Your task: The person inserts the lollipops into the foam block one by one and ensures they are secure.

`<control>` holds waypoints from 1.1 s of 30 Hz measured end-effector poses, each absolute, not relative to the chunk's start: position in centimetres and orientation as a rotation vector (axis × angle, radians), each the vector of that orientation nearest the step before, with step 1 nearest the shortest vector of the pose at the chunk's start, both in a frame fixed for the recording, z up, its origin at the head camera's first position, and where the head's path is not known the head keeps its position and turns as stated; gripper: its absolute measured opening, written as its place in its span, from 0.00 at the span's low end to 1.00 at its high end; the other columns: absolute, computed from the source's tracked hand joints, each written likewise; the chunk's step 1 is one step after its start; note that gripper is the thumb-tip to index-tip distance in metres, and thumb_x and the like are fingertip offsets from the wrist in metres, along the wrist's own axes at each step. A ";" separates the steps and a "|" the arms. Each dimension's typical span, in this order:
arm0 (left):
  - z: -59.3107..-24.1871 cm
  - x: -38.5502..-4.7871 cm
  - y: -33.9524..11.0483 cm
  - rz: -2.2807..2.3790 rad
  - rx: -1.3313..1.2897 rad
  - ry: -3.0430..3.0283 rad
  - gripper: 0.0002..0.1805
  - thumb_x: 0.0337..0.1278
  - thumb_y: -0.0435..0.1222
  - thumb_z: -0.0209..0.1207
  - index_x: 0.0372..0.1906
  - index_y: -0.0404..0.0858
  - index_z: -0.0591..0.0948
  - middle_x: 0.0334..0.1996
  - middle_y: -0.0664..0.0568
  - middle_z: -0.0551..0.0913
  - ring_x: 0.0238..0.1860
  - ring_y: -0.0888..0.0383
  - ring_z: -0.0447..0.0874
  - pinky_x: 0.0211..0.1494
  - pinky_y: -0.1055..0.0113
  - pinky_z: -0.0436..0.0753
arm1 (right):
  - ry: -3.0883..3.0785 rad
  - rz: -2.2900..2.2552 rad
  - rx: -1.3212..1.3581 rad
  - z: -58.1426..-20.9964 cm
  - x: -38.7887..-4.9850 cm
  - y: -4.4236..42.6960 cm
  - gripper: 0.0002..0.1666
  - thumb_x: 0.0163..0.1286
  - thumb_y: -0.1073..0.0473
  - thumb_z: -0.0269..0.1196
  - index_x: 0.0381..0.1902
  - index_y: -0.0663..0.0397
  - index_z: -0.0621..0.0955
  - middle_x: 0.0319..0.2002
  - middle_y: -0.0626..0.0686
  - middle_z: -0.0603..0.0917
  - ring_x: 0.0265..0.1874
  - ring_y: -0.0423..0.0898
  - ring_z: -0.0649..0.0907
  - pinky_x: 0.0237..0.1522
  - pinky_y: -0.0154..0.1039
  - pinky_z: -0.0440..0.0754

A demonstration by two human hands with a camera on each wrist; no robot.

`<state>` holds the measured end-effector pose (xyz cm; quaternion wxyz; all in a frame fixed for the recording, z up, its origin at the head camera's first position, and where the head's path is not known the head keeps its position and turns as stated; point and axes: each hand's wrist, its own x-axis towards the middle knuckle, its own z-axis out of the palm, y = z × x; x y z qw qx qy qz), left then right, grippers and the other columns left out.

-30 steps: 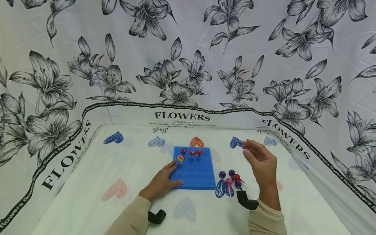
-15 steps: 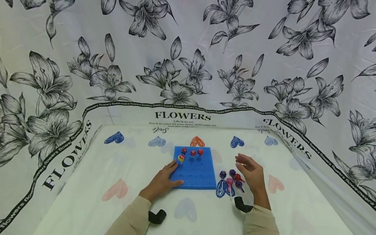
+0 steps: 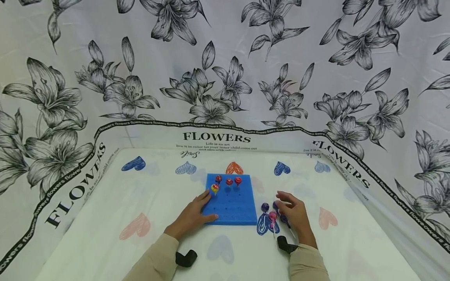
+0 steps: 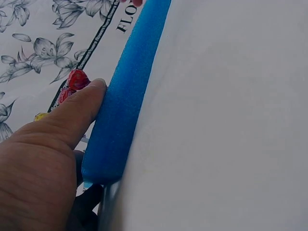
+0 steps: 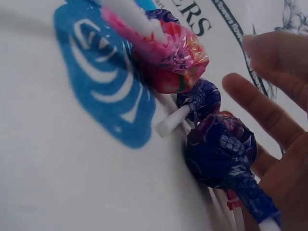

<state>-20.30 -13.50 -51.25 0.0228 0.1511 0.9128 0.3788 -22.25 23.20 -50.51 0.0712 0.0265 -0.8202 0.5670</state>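
Note:
A blue foam block with small holes lies flat on the table. Several red-wrapped lollipops and a yellow-and-red lollipop stand in its far left part. My left hand rests along the block's left side, its thumb on the near left corner. Right of the block is a loose pile with a pink lollipop, a purple lollipop and others. My right hand reaches over the pile's right side, fingers apart in the right wrist view, gripping nothing. It hides the pile's red lollipop in the head view.
The table wears a white cloth printed with hearts. A flower-printed curtain rises behind and at both sides. Black wrist mounts jut from the inner side of both sleeves.
My right hand has moved down and left from the pile's far right onto the loose lollipops. The left hand and the block stay put, apart from a slight view shift.

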 end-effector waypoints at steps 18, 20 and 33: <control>-51.1 -20.1 -13.5 1.178 0.460 2.829 0.49 0.51 0.58 0.66 0.72 0.37 0.63 0.75 0.52 0.54 0.72 0.42 0.49 0.68 0.45 0.59 | -2.636 1.365 -0.046 -51.0 -22.4 23.0 0.16 0.65 0.58 0.67 0.51 0.52 0.85 0.44 0.51 0.85 0.42 0.48 0.81 0.49 0.46 0.78; -51.1 -20.1 -13.5 1.176 0.460 2.828 0.49 0.51 0.58 0.66 0.72 0.37 0.63 0.75 0.52 0.54 0.72 0.42 0.50 0.68 0.45 0.59 | -2.587 1.420 -0.078 -50.8 -22.2 23.0 0.17 0.65 0.56 0.67 0.52 0.50 0.85 0.44 0.51 0.85 0.43 0.48 0.83 0.46 0.42 0.80; -51.1 -20.2 -13.5 1.171 0.463 2.834 0.48 0.51 0.57 0.66 0.72 0.36 0.64 0.74 0.51 0.54 0.72 0.41 0.50 0.67 0.45 0.60 | -2.196 1.745 -0.085 -49.4 -21.8 23.2 0.17 0.70 0.57 0.63 0.54 0.56 0.82 0.49 0.56 0.83 0.44 0.42 0.84 0.44 0.28 0.79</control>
